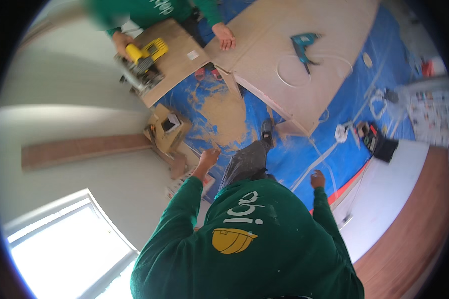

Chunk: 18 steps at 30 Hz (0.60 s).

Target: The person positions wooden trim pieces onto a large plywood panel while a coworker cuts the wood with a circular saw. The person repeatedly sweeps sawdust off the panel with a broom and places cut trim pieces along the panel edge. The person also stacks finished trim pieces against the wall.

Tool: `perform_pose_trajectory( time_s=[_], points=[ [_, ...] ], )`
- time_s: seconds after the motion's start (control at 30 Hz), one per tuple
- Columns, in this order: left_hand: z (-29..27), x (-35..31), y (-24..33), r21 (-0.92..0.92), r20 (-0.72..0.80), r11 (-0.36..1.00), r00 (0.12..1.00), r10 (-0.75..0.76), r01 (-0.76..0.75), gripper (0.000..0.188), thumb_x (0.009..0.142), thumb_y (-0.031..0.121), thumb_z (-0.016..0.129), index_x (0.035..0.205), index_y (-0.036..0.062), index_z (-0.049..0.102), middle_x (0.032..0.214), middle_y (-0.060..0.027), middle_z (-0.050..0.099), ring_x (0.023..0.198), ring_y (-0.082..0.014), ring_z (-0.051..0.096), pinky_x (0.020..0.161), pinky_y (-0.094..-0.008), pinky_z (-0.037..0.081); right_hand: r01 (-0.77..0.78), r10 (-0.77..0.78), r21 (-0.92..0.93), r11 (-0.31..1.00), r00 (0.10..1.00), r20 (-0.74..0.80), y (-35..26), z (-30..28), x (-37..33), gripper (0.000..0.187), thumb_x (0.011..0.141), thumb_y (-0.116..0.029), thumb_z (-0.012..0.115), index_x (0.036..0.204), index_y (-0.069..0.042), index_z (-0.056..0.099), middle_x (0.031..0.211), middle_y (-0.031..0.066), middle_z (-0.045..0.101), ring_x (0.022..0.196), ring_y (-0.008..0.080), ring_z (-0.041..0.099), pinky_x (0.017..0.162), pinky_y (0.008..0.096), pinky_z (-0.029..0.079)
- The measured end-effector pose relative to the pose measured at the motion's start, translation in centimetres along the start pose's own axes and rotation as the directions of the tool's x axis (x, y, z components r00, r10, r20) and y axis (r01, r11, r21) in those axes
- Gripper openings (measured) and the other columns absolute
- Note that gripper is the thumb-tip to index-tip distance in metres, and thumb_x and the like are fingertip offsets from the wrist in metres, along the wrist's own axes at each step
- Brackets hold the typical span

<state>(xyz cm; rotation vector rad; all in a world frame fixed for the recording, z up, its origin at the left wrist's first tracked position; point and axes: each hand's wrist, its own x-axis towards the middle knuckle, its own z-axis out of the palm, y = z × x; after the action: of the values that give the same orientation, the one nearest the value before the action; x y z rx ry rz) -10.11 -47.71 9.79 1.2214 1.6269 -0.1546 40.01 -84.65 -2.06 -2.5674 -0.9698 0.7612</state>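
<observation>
My left hand hangs beside my left thigh, its fingers curled in, with nothing showing in them. It is nearest to an opened cardboard box. My right hand is held low on the right above the blue sheet; its fingers are too small and shaded to read. Ahead on the left, a co-worker's hand grips a yellow-handled circular saw at the edge of a brown board. The co-worker's other hand is over a larger pale board. A teal power drill lies on that board.
A blue plastic sheet covers the floor, with sawdust scattered on it. My shoe is close to the pale board's corner. Tools and a black pouch lie at right. A window is at lower left.
</observation>
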Motion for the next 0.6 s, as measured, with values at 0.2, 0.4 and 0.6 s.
perform_pose_trajectory(
  time_s=[0.2,0.4,0.6],
  points=[
    [6.0,2.2,-5.2,0.102,-0.134,0.994,0.991,-0.026,0.04,0.044,0.093,0.053,0.063,0.102,0.0119,0.079,0.096,-0.0162,0.076,0.102,-0.0363,0.071,0.095,-0.0459,0.053,0.37,-0.375,0.063,0.927,0.899,0.227,-19.0,-3.1,13.5,0.046,0.083,-0.016,0.074,0.126,-0.001,0.065,0.121,0.0222,0.07,0.104,0.0354,0.07,0.092,0.0436,0.056],
    [15.9,-5.5,-14.4,-0.145,-0.475,0.969,0.845,-0.244,0.198,0.046,0.086,0.049,0.071,0.101,0.0058,0.077,0.111,-0.02,0.074,0.11,-0.0379,0.068,0.1,-0.0442,0.052,0.347,-0.213,-0.125,0.93,0.783,0.585,-20.5,-6.5,22.1,0.065,0.081,-0.013,0.078,0.14,-0.001,0.053,0.13,0.0276,0.062,0.114,0.0382,0.066,0.098,0.0448,0.053],
    [20.3,-16.9,-21.1,-0.5,-0.39,0.791,0.723,-0.57,0.353,0.049,0.088,0.045,0.073,0.107,0.0009,0.076,0.106,-0.0179,0.077,0.109,-0.0336,0.071,0.096,-0.0411,0.054,0.348,-0.161,-0.17,0.922,0.743,0.65,-20.0,-5.7,22.3,0.098,0.074,-0.032,0.086,0.153,-0.001,0.036,0.15,0.0301,0.043,0.141,0.0406,0.044,0.118,0.0437,0.038]
  ],
)
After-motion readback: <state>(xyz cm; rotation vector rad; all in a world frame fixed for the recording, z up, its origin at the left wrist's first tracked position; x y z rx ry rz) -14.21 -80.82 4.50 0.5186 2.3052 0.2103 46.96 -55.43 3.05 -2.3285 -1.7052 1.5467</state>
